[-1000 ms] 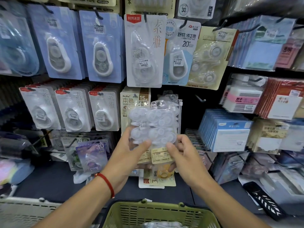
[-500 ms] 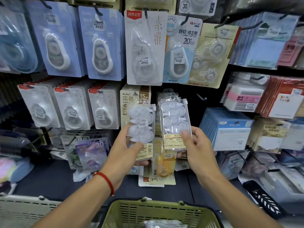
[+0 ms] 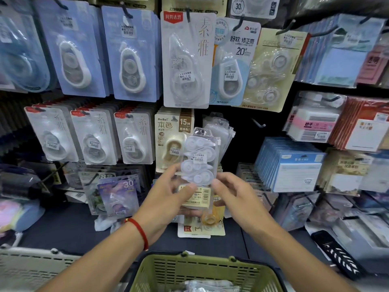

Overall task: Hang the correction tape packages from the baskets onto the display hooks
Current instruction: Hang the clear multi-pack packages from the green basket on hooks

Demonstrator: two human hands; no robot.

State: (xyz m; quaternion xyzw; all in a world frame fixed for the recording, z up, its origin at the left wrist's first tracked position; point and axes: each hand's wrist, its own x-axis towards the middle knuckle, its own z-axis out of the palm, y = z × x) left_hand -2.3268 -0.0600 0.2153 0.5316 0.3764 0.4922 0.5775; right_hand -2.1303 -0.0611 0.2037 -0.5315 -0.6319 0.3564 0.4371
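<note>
I am at the hanging step, with one clear correction tape package [image 3: 199, 163] raised in front of the display wall and not yet on a hook. My left hand [image 3: 168, 199] is closed around its lower half, thumb across the yellow label card and fingers behind it. My right hand [image 3: 235, 194] touches the package's right edge with thumb and fingertips; I judge it a light steadying pinch, though how firmly it closes I cannot tell. The package stands nearly upright, its hang hole at the top, just in front of and slightly left of the row of matching clear packages [image 3: 221, 131] already hanging there. To the right of that row a bare hook [image 3: 257, 123] sticks out of the dark panel.

Next I need to line the hang hole up with a hook tip, most likely the one carrying the matching row, and slide the package back along it. The hole is small and the clear plastic is hard to read against the stock behind, so I should aim carefully.

More packages [image 3: 208, 286] lie in the green basket [image 3: 202, 270] at the counter's near edge, below my wrists.
</note>
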